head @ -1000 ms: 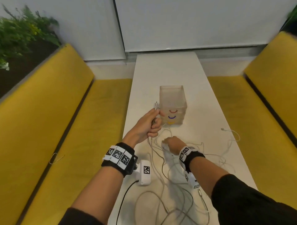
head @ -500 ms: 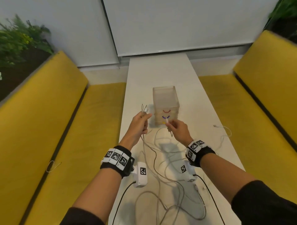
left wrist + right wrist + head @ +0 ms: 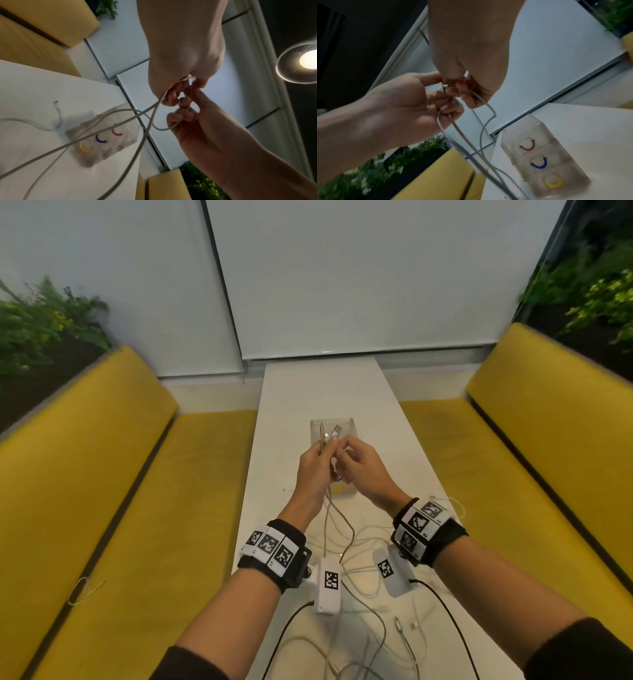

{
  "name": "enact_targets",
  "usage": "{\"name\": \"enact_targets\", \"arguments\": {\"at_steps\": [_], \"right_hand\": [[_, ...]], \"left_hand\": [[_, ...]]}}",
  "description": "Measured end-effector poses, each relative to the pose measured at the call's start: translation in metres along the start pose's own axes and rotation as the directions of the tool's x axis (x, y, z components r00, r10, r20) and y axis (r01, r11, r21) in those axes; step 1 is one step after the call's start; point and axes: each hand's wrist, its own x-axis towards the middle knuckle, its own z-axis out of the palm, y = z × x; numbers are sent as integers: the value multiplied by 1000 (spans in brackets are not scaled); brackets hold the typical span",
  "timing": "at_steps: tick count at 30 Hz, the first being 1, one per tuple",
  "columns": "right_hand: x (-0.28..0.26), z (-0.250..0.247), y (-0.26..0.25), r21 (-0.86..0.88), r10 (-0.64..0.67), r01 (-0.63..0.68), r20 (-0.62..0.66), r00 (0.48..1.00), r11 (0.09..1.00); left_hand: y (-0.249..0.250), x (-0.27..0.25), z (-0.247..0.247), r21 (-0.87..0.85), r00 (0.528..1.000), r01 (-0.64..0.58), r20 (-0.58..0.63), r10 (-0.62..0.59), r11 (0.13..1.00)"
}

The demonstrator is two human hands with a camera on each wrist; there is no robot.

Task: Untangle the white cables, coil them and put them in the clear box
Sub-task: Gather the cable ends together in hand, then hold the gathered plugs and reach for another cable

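The thin white cables (image 3: pixel 337 522) lie against a long white surface (image 3: pixel 322 392). The clear plastic box (image 3: pixel 544 161) carries red, blue and yellow half-ring marks down its front. Black wristbands (image 3: pixel 274 549) bear white tags with black square-code patterns. Yellow cushioned benches (image 3: pixel 113 474) flank everything; green plants (image 3: pixel 44 323) stand behind.

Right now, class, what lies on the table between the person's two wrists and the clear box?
In the head view, loose white cables trail over the table from the left hand back, before the clear box.
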Motion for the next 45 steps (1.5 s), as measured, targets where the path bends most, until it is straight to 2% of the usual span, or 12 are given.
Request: {"name": "enact_targets", "arguments": {"at_steps": [4,8,13,20,24,27,30,33,36,38,43,45], "right_hand": [[-2,-1,-8,0,-15,15,82,997,1000],[-3,-9,-17,-82,-2,18,188,982,996],[-1,-25,-19,-201,-2,43,200,980,979],[-21,-106,30,-375,203,-189,-4,979,907],[-22,-112,31,-434,219,-212,-35,975,876],[-16,-88,-3,-430,214,-169,58,975,887],[-6,-60,-25,-526,220,-86,199,955,846],[-3,-41,-35,-659,316,-41,305,898,751],[-4,-37,-39,-738,293,25,298,908,674],[-8,-38,-39,-722,268,39,305,914,691],[-6,-53,-27,-478,184,-1,336,924,878],[-6,-63,-23,-360,155,-68,219,963,930]], "left_hand": [[0,0,5,81,997,-44,-53,49,996],[15,4,-6,15,970,-96,-221,97,995],[40,-9,-8,-319,995,-99,-31,94,942],[138,-31,-56,-535,952,-302,-132,275,789],[136,-35,-52,-364,959,-278,-57,277,889],[99,-28,-27,25,973,-220,74,218,975],[65,-27,0,438,962,-227,239,130,870],[49,-31,19,650,972,-144,233,-15,746],[43,-28,18,597,958,-37,250,-141,802],[42,-22,10,507,935,8,302,-186,862],[41,-10,-14,450,876,-58,452,-171,891],[42,-4,-21,300,914,-95,405,-37,949]]}}
